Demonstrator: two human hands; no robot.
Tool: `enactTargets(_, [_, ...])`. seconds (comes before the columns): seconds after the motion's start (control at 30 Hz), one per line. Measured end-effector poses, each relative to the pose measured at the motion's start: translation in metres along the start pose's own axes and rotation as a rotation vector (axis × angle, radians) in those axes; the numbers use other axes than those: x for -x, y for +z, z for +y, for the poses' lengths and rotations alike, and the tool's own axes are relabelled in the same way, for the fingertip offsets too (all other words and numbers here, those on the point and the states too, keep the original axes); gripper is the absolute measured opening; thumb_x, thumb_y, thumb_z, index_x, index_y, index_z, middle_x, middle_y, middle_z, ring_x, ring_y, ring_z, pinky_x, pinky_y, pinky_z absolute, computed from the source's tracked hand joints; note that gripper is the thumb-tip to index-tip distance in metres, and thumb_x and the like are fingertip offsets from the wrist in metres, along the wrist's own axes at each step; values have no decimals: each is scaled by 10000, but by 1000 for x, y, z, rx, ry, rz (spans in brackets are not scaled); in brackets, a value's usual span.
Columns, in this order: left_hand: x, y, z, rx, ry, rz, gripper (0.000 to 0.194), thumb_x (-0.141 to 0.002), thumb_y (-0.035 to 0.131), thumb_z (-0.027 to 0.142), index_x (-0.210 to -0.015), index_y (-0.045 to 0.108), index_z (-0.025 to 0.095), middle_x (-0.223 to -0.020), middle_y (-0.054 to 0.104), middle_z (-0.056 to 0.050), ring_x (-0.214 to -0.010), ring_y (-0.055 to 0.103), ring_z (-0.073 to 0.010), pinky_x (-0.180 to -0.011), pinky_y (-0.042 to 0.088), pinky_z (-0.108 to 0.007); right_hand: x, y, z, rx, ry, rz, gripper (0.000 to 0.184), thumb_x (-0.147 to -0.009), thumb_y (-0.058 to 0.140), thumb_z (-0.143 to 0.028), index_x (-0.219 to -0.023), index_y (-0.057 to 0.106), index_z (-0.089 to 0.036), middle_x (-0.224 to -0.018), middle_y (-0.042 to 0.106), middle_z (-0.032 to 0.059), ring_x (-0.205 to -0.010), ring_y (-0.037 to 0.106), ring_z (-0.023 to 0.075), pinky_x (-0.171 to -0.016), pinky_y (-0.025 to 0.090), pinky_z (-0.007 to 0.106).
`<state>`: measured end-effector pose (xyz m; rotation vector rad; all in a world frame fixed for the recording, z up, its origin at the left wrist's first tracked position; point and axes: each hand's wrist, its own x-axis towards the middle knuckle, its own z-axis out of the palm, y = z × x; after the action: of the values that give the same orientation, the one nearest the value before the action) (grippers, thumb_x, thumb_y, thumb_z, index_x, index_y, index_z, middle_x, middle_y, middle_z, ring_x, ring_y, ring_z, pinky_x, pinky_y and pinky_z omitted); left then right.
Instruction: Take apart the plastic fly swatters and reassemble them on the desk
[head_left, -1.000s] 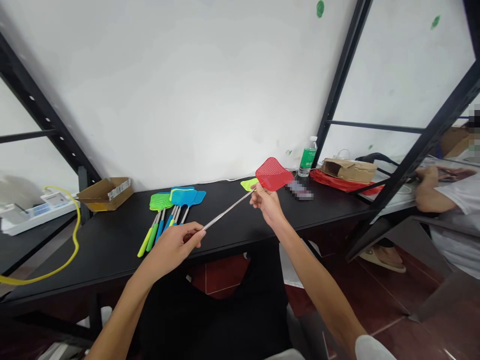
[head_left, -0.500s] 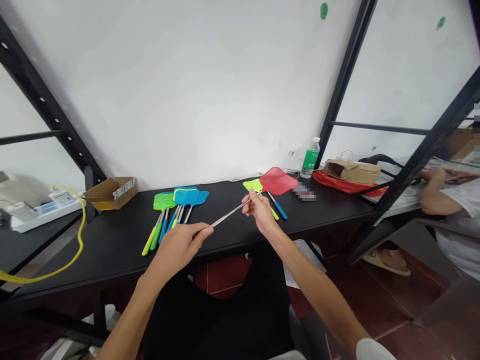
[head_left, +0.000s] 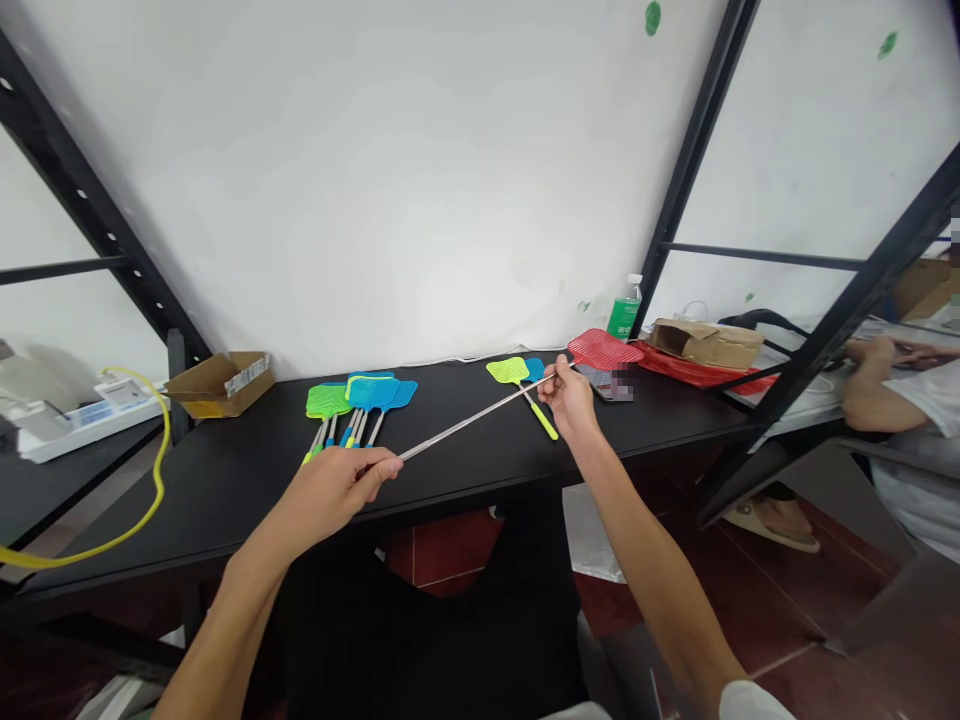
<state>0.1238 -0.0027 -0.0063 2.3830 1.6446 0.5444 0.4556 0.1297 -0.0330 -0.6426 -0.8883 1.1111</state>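
I hold a red fly swatter [head_left: 604,349] by its telescopic metal rod [head_left: 472,422] above a black table [head_left: 225,490]. My left hand [head_left: 334,487] is closed round the handle end of the rod. My right hand [head_left: 568,392] pinches the rod close to the red mesh head. The rod is drawn out long between the two hands. Under my right hand a yellow-green swatter [head_left: 517,381] and a blue one [head_left: 534,367] lie on the table. A bundle of green and blue swatters [head_left: 352,400] lies beyond my left hand.
An open cardboard box [head_left: 217,383] sits at the back left, with a yellow hose [head_left: 154,480] beside it. A green-labelled bottle [head_left: 624,310], a red bag [head_left: 690,366] and a brown box [head_left: 705,342] stand at the back right. Black rack posts frame the table. Another person's arm [head_left: 870,385] rests at the right.
My right hand has slid to the right along the rod, carrying the red head toward the bottle. The rod is now longer. My left hand has dropped slightly.
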Motion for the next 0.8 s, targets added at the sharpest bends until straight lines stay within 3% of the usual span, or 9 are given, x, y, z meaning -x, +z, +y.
enactTargets(0.17, [8, -18, -34, -51, -51, 25, 454, -921, 447, 554, -658, 633, 234, -570, 604, 11, -532, 515, -152, -548, 329, -248, -20, -32, -9, -8, 4, 180, 464, -827, 686, -608, -665, 553, -194, -451, 458, -51, -462, 534, 108, -438, 412, 213])
enactTargets(0.3, [16, -28, -60, -28, -144, 33, 440, -882, 477, 587, -745, 720, 247, -603, 644, -5, -527, 533, -163, -529, 353, -251, -29, -55, -15, -21, 16, 300, 479, -854, 657, -605, -645, 525, -194, -433, 416, -68, -452, 524, 93, -442, 414, 197])
enactTargets(0.5, [16, -33, -65, -119, -183, 167, 435, -860, 490, 616, -893, 752, 270, -677, 691, -11, -596, 578, -197, -575, 378, -269, -26, -60, -26, -4, -20, 208, 444, -834, 669, -614, -714, 564, -199, -492, 458, -59, -464, 532, 103, -437, 412, 216])
enactTargets(0.63, [15, -33, -64, -171, -196, 273, 411, -852, 529, 625, -959, 726, 281, -871, 754, -32, -730, 643, -233, -641, 411, -285, -24, -50, -27, -2, -2, 187, 448, -834, 644, -639, -749, 584, -203, -509, 467, -56, -452, 517, 103, -425, 396, 220])
enactTargets(0.8, [16, -32, -58, -170, -206, 359, 387, -853, 564, 608, -985, 690, 267, -912, 761, -31, -800, 664, -238, -692, 429, -287, -18, -33, -22, 9, 22, 62, 488, -819, 641, -673, -752, 602, -191, -544, 521, -33, -427, 482, 92, -383, 310, 221])
